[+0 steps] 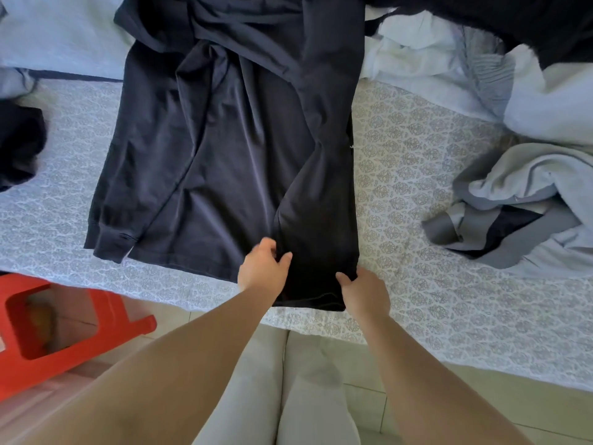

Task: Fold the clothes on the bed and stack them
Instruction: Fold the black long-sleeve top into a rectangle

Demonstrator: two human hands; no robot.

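A long-sleeved top (224,139) lies spread across the bed (417,175), hem toward the near edge, w/ one sleeve folded down along its left side. Left hand (261,268) and right hand (365,293) grip the hem's right portion, side by side. Crumpled clothes (519,200) lie to the right; more garments (449,53) behind. A small garment (19,142) sits far left. A stool (64,322) stands on the floor, lower left.

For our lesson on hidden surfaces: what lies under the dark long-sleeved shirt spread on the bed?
The dark long-sleeved shirt lies on the patterned bedsheet, which shows all around it. Its top end overlaps pale blue fabric. Anything else beneath it is covered and cannot be seen.
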